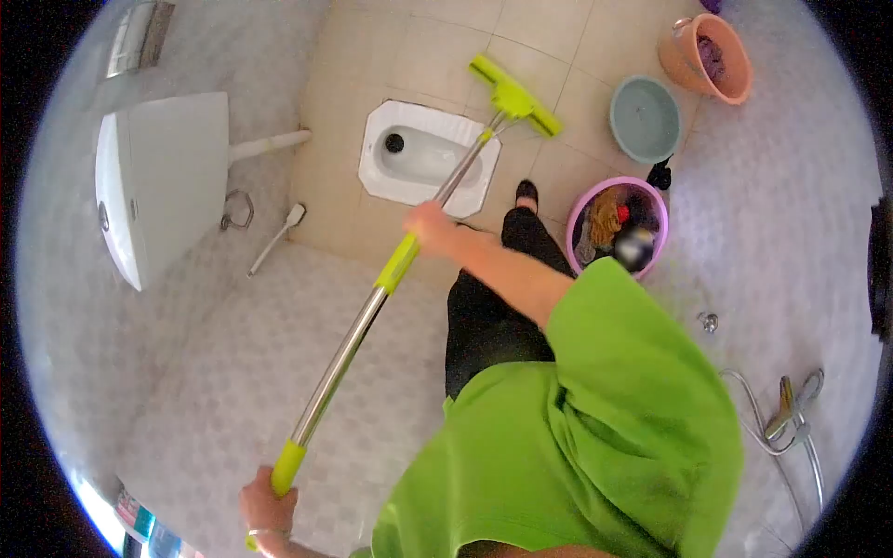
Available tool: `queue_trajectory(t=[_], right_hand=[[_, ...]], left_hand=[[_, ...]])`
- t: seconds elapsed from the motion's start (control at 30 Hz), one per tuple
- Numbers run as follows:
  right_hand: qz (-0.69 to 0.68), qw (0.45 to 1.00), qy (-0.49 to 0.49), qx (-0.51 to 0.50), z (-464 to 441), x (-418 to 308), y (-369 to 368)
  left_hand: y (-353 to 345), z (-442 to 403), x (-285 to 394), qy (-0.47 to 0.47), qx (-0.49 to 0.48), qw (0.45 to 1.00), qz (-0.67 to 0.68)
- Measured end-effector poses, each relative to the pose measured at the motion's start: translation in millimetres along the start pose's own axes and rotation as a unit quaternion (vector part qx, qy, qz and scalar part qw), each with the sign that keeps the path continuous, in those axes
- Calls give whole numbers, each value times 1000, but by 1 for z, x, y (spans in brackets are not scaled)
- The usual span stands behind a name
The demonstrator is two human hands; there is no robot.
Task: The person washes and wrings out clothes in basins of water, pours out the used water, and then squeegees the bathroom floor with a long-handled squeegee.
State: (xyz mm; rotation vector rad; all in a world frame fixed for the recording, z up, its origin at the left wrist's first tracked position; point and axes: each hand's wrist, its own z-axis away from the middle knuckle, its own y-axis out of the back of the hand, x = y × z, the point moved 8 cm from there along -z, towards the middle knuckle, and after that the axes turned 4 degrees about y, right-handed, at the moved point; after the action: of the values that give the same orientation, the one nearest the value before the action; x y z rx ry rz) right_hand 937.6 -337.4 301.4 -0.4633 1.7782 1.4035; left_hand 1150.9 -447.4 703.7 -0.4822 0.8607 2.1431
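A green-headed floor squeegee or mop (342,358) slants across the view on a long metal pole with green grips. My left hand (268,507), with a band at its wrist, is wrapped round the green grip at the lower end. Farther up, my right hand (431,229) is closed round the pole just above the middle green sleeve. The green head (513,97) lies on the tiled floor, right of the white squat toilet (474,191), and the pole passes over the toilet's right part.
A pink basin (664,223) holding clothes stands right of my foot. Behind it are a grey-green basin (645,119) and an orange bucket (684,56). A white cistern (177,186) and a brush (294,216) are at left, a shower hose (749,409) at right.
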Motion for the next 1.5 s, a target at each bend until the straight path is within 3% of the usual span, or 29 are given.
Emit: queue_trajectory(t=[0.13,0.2,0.3,0.37,0.4,0.47,0.57,0.63,0.67,0.73,0.77,0.8,0.83,0.87,0.9,0.93,0.97,1.03,1.1,1.17,1.23,1.3,1.5], right_hand=[[-36,999,18,-19,10,-74,-45],[-119,992,9,-50,8,-94,-53],[-100,989,1,-110,5,-110,-52],[-106,988,-6,-116,7,-104,-35],[-110,987,-19,-119,2,-94,-29],[-71,997,35,-15,-7,-73,-5],[-38,999,12,-27,-38,-14,42],[-9,999,-43,-18,-54,27,91],[14,998,-53,-34,-65,53,109],[54,997,-7,46,-75,91,158],[10,998,-11,53,-80,118,171],[-37,997,-20,57,-83,135,175],[-49,998,-16,42,-87,134,176],[-47,998,-37,3,-95,134,185],[-45,997,-61,-34,-99,134,186],[-47,996,-58,-40,-98,134,180],[-70,995,-51,-50,-96,133,170],[-95,992,-45,-74,-92,128,155],[-58,997,-45,-12,-99,120,153],[-57,997,-33,-36,-93,111,134],[-52,995,8,-89,-79,85,97],[-43,990,45,-125,-72,50,51],[-143,961,165,-169,-24,-83,-41]], left_hand=[[-27,33,-67,18,40,999,17],[-26,43,-80,28,71,997,18],[-25,55,-85,38,114,993,23],[-16,67,-74,47,126,990,29],[-5,65,-67,33,167,985,18],[12,60,-56,5,235,972,6],[50,47,-11,-35,337,940,-44],[101,65,62,-151,498,839,-159],[104,57,70,-141,490,846,-156],[97,90,101,-222,739,629,-94],[70,81,102,-376,702,604,17],[56,61,108,-326,694,636,86],[65,26,111,-311,598,667,319],[76,-14,129,-274,473,645,535],[87,-40,144,-266,347,515,737],[92,-65,163,-241,197,344,886],[106,-77,172,-234,202,342,887],[142,-59,175,-511,212,81,829],[129,-78,159,-541,174,97,817],[103,-68,152,-555,150,133,807],[56,-62,124,-433,217,121,867],[10,-47,87,-403,238,94,879],[-86,41,-4,-227,352,98,903]])
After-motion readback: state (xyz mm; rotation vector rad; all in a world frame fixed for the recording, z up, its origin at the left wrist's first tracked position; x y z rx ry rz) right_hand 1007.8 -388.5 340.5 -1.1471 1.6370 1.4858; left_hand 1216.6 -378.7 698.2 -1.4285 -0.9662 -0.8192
